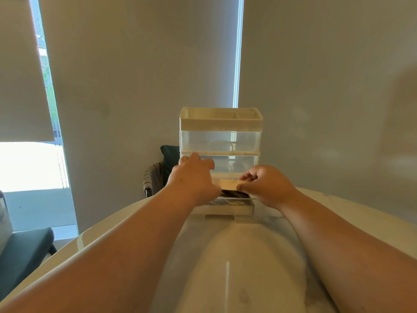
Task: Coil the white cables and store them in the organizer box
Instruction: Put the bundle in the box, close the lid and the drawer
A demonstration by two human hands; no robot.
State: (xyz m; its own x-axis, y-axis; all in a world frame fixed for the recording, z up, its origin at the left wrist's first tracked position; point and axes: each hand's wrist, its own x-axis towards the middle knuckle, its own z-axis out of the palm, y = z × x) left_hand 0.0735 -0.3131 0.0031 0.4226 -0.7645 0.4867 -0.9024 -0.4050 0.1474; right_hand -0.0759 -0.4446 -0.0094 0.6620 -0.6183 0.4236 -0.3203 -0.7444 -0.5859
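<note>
On the worktop point(237, 256), the organizer box point(221, 124) has one divided top tray and three clear drawers. Two upper drawers each show a faint white cable coil point(220, 144). The pulled-out bottom drawer point(230, 210) holds dark items point(234, 194). The left hand point(194, 177) grips the box's left edge. The right hand point(268, 186) pinches a pale piece point(229, 184) above that drawer.

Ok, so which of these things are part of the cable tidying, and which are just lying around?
Part of the job:
organizer box
its pulled-out bottom drawer
pale coils, likely cables, in the upper drawers
left hand holding the box's corner
right hand at the drawer

Just there:
table
dark chair behind it
dark seat, lower left
window blinds
</note>
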